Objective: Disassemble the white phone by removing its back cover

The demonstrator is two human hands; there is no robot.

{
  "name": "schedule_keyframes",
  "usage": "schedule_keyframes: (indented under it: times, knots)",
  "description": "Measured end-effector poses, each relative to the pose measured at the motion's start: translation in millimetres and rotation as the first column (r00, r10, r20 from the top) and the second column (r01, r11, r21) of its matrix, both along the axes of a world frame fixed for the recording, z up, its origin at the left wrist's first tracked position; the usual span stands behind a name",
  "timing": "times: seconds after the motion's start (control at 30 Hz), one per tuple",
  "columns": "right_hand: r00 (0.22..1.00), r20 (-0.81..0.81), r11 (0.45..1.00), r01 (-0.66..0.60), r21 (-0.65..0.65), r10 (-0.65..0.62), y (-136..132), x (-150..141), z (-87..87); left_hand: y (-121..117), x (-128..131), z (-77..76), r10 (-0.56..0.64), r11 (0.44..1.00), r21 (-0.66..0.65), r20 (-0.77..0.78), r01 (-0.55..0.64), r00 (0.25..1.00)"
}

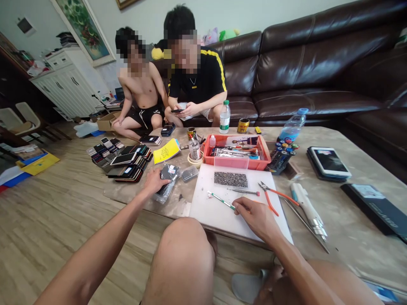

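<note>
Your right hand [254,214] has thumb and fingers pinched on the end of a green-and-white stick [222,200], which slants over the white board [203,216]; cannot tell whether its far tip touches the surface. Your left hand [154,182] is at the bagged pack [168,173] near the table's front edge, thumb over the top; cannot tell whether the fingers close on it or only rest there. Just right of the pack, a small clear case [190,173]. On the board, beyond the stick: a tray [230,180] of dark bits and a thin screwdriver [246,192]. Orange-handled cutters [270,199] lie across the board's right side, jaws parted. Behind the tray, a red bin [265,154] of tools. Phone stacks [130,165] stand left, beyond your left hand.
</note>
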State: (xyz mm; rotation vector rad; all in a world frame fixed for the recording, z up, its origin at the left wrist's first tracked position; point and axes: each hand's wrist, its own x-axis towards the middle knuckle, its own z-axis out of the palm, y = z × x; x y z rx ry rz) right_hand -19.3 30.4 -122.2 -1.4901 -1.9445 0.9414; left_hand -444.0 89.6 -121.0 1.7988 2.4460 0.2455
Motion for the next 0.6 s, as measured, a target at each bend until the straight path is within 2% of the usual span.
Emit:
schedule_keyframes:
  times: [0.3, 0.43, 0.5, 0.6]
  knots:
    - [1.000, -0.015, 1.000, 0.014, -0.012, -0.015, 0.5, 2.9, -0.5, -7.8, 14.9, 7.4, 0.000, 1.000, 0.024, -0.024, 0.000, 1.000]
    - [0.994, -0.061, 0.996, 0.092, 0.017, -0.091, 2.6, 13.4, 6.7, -17.4, 34.1, 9.6, -0.030, 0.999, 0.038, -0.024, 0.031, 0.999]
    - [0.985, -0.099, 0.989, 0.147, 0.030, -0.143, 2.6, 22.6, 14.4, -22.0, 41.7, 7.3, -0.028, 0.999, -0.019, -0.052, 0.027, 0.998]
    - [0.949, -0.175, 0.959, 0.276, 0.061, -0.262, 6.2, 43.5, 24.2, -19.1, 39.2, -4.2, 0.026, 0.987, -0.150, -0.170, -0.052, 0.985]
